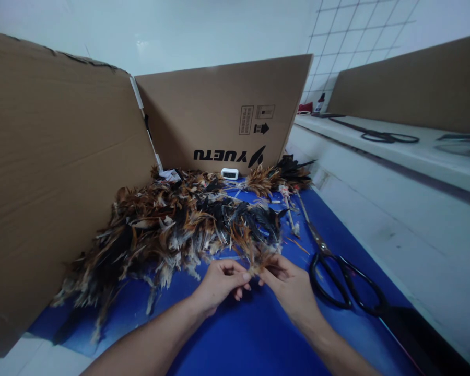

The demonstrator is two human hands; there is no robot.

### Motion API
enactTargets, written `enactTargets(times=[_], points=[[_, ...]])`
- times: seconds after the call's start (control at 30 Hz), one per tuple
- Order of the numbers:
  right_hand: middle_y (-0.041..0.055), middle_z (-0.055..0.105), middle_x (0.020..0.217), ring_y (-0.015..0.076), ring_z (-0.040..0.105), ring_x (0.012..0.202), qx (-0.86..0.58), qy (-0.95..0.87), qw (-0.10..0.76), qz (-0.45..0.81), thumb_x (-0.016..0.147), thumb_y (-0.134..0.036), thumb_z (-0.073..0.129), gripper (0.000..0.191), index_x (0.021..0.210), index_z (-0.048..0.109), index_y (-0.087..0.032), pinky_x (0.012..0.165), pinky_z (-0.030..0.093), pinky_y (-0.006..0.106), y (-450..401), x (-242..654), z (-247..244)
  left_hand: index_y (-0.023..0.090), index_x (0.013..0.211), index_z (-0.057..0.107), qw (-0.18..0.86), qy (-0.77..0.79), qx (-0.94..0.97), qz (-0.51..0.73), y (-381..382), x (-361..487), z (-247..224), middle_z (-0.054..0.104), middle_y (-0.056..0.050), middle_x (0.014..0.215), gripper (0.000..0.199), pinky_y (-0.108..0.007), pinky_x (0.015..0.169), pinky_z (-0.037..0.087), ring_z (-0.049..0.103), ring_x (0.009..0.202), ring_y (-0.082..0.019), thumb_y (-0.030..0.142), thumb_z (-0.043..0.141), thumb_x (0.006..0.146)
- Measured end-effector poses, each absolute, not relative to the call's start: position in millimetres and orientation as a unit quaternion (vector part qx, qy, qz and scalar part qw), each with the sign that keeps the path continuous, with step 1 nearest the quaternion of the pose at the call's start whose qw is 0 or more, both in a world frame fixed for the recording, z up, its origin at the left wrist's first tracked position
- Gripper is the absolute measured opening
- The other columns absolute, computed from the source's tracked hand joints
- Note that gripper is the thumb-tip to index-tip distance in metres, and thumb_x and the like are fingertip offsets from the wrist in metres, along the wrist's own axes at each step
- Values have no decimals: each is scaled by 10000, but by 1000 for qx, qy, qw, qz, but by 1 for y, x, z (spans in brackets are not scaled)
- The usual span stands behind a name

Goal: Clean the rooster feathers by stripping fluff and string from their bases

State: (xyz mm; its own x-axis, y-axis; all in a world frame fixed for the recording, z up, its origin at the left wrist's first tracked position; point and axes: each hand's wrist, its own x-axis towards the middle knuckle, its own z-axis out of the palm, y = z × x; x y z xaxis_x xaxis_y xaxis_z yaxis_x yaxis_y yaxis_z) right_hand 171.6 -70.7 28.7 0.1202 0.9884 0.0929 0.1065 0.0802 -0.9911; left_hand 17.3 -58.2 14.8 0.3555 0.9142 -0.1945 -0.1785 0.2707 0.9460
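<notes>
My left hand (226, 282) pinches the pale lower ends of a small bunch of brown feathers (251, 250). Close beside it on the right, my right hand (285, 284) has its fingers closed on the same bunch, near the tufted base. The feathers point up and away from me, over the blue table surface (235, 344). Just beyond the hands spreads a big heap of loose brown and black feathers (172, 230). To the right of my right hand lie large scissors with black handles (347, 284), blades pointing away.
Cardboard panels stand at the left (55, 172) and back (219, 115). Before the back panel sits a small white digital display (230, 174), with tied feather bundles (260, 181) to its right. A white ledge (426, 149) on the right carries another pair of scissors (387, 137).
</notes>
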Motion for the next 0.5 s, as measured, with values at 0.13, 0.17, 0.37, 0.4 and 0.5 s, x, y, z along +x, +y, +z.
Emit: enactTargets(times=[0.13, 0.17, 0.37, 0.4, 0.5], points=[[0, 622, 608, 139, 576, 531, -535, -509, 535, 410, 646, -337, 663, 172, 685, 605, -180, 523, 492, 253, -72, 171, 23, 104, 689, 621, 692, 400, 454, 393, -59, 18, 14, 623, -25, 574, 340, -191, 418, 397, 473, 393, -54, 412, 747, 623], [2, 624, 614, 140, 580, 536, -536, -511, 534, 407, 656, -339, 661, 171, 688, 603, -181, 532, 492, 254, -72, 171, 21, 103, 689, 620, 694, 399, 453, 392, -59, 18, 14, 622, -25, 574, 340, -190, 418, 397, 474, 394, -54, 411, 747, 623], [9, 634, 629, 150, 590, 568, -546, -526, 525, 386, 706, -357, 635, 169, 719, 604, -192, 551, 487, 253, -73, 170, 13, 100, 689, 617, 705, 394, 443, 390, -60, 17, 14, 620, -28, 576, 343, -189, 417, 403, 476, 399, -55, 409, 750, 621], [6, 629, 618, 150, 588, 565, -546, -529, 525, 383, 709, -353, 631, 162, 716, 602, -194, 548, 485, 251, -74, 169, 13, 99, 689, 618, 705, 394, 442, 389, -61, 17, 14, 620, -29, 578, 336, -187, 418, 403, 475, 399, -54, 404, 747, 627], [-1, 623, 607, 146, 586, 561, -543, -532, 527, 379, 707, -335, 628, 142, 706, 599, -197, 542, 483, 243, -74, 169, 15, 100, 688, 617, 705, 393, 443, 389, -61, 18, 14, 619, -28, 576, 314, -181, 417, 396, 474, 395, -50, 387, 737, 646]])
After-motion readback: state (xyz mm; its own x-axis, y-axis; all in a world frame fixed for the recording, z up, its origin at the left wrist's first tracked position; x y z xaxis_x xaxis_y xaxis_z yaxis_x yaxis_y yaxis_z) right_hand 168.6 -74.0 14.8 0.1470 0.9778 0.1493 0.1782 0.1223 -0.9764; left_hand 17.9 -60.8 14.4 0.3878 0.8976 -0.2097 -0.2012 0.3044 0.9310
